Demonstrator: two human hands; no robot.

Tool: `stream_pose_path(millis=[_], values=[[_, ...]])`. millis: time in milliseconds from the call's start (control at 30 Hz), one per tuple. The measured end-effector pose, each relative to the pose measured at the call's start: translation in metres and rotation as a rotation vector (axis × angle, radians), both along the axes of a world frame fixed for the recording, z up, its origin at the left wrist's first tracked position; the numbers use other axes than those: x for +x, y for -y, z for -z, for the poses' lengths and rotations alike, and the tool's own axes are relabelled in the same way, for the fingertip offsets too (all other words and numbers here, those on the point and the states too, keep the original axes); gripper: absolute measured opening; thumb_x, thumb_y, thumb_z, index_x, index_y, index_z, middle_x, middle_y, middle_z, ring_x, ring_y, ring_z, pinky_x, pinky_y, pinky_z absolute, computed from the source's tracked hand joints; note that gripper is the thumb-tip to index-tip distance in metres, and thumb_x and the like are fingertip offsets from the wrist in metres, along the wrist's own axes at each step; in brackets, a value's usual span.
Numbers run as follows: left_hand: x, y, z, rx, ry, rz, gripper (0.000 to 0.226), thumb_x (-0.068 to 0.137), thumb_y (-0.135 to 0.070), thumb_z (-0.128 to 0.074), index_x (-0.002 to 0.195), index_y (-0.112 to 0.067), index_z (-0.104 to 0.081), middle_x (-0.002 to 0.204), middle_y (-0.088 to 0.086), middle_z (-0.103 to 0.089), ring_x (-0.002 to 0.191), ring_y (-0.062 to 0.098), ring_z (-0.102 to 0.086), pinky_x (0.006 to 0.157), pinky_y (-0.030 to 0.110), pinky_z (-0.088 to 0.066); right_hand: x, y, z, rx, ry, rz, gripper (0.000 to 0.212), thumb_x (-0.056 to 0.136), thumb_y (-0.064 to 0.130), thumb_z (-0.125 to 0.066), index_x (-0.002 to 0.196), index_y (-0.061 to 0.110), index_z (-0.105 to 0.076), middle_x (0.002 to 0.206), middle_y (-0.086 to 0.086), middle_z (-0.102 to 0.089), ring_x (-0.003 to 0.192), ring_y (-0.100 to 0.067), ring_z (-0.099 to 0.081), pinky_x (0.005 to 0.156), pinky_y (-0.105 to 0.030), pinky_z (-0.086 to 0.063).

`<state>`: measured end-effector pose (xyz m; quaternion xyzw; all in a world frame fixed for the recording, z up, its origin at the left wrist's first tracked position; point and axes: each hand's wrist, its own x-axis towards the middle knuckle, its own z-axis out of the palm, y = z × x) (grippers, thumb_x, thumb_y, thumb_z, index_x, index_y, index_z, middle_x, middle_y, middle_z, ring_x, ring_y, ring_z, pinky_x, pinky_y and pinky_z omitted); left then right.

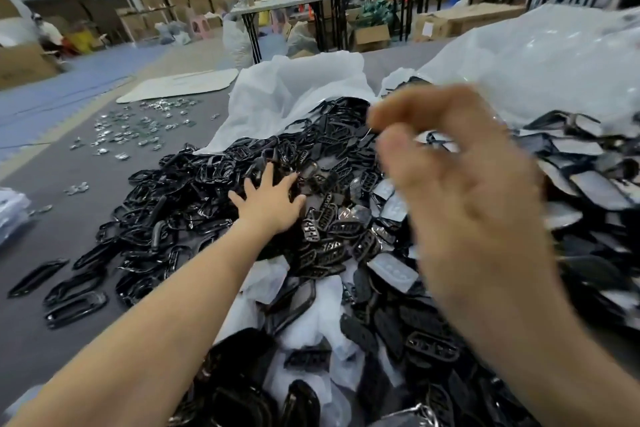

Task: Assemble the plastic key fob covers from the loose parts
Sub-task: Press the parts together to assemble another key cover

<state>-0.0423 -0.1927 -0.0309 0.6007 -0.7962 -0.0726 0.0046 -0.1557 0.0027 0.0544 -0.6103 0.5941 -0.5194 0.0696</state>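
Note:
A big heap of loose black key fob parts (214, 184) covers the grey mat: glossy frames on the left, button plates (332, 222) in the middle, flat backs with pale film (585, 163) on the right. My left hand (272, 199) reaches far out and lies spread, fingers straight, on the heap's middle. Raised close to the camera and blurred is my right hand (460, 191), its fingers loosely curled, with nothing visible in them.
White plastic bags (294, 87) lie open behind the heap, a clear one (540, 55) at the right. Small shiny metal parts (138, 128) are scattered on the mat at far left. Three black frames (74, 291) lie apart near the left. People, tables and cartons stand far behind.

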Motion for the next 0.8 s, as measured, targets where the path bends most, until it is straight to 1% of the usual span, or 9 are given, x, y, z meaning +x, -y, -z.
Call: stream_pose_path(millis=[67,133,167,333,433,533,667,733,800], values=[[0.0,0.006,0.007,-0.134,0.063,0.06,0.04,0.099,-0.04,-0.043,0.138,-0.034,-0.045,0.151,0.007,-0.028,0.131,0.041,-0.033,0.104,0.057,-0.03,0.017,-0.009,0.035,0.127,-0.199,-0.141,0.031,0.096,0.039,-0.047,0.124,0.027,-0.054,0.123,0.016,-0.049,0.127,-0.004,-0.034,0.109,-0.023,-0.026],[0.0,0.011,0.007,-0.227,-0.046,0.139,0.028,0.098,-0.028,-0.049,0.123,-0.027,-0.061,0.129,0.008,-0.046,0.114,0.037,-0.05,0.09,0.047,-0.044,0.024,-0.007,0.086,0.422,-0.398,-0.178,0.036,0.1,0.04,-0.039,0.135,0.03,-0.044,0.144,0.012,-0.033,0.142,-0.011,-0.009,0.118,-0.031,-0.006],[0.0,0.014,0.006,-0.234,-0.112,0.159,0.025,0.098,-0.025,-0.05,0.118,-0.025,-0.064,0.12,0.008,-0.051,0.107,0.035,-0.055,0.083,0.044,-0.046,0.02,-0.007,0.092,0.425,-0.447,-0.163,0.037,0.101,0.04,-0.036,0.136,0.031,-0.042,0.147,0.013,-0.029,0.144,-0.009,-0.005,0.119,-0.03,-0.001],[0.005,0.019,-0.002,-0.422,-0.078,0.21,0.029,0.101,-0.027,-0.045,0.124,-0.032,-0.062,0.108,0.004,-0.071,0.104,0.03,-0.062,0.087,0.04,-0.036,0.014,-0.006,0.1,0.401,-0.466,-0.156,0.036,0.1,0.036,-0.037,0.13,0.026,-0.052,0.14,0.012,-0.044,0.139,-0.013,-0.025,0.116,-0.029,-0.009],[0.008,0.018,-0.01,-0.481,-0.134,0.195,0.03,0.099,-0.031,-0.05,0.127,-0.033,-0.059,0.102,0.004,-0.073,0.103,0.029,-0.063,0.089,0.04,-0.035,0.013,-0.005,0.099,0.356,-0.506,-0.142,0.036,0.101,0.036,-0.034,0.131,0.026,-0.051,0.14,0.012,-0.043,0.138,-0.012,-0.024,0.115,-0.027,-0.006],[0.012,0.011,-0.016,-0.401,-0.297,0.166,0.029,0.095,-0.031,-0.057,0.124,-0.029,-0.063,0.103,0.001,-0.072,0.101,0.028,-0.063,0.088,0.039,-0.047,0.013,-0.006,0.101,0.338,-0.494,-0.141,0.036,0.101,0.035,-0.034,0.131,0.025,-0.051,0.139,0.013,-0.044,0.137,-0.01,-0.024,0.115,-0.025,-0.006],[0.017,-0.005,-0.026,-0.258,-0.628,0.121,0.02,0.089,-0.021,-0.066,0.109,-0.02,-0.071,0.092,0.003,-0.072,0.086,0.016,-0.065,0.088,0.03,-0.048,0.013,-0.006,0.101,0.318,-0.483,-0.136,0.034,0.101,0.036,-0.035,0.13,0.027,-0.05,0.138,0.015,-0.043,0.136,-0.009,-0.025,0.115,-0.026,-0.008],[0.02,-0.016,-0.03,-0.11,-0.74,0.083,0.016,0.088,-0.014,-0.067,0.103,-0.016,-0.072,0.082,0.001,-0.071,0.067,0.004,-0.064,0.071,0.014,-0.048,0.012,-0.006,0.101,0.296,-0.474,-0.13,0.034,0.1,0.035,-0.038,0.13,0.025,-0.051,0.137,0.012,-0.044,0.136,-0.01,-0.028,0.116,-0.027,-0.012],[0.023,-0.032,-0.029,0.078,-0.839,0.062,0.018,0.088,-0.008,-0.065,0.105,-0.01,-0.072,0.074,0.001,-0.069,0.058,0.002,-0.062,0.06,0.008,-0.044,0.013,-0.004,0.099,0.233,-0.443,-0.109,0.033,0.099,0.032,-0.044,0.128,0.019,-0.055,0.135,0.006,-0.047,0.133,-0.012,-0.035,0.113,-0.023,-0.02]])
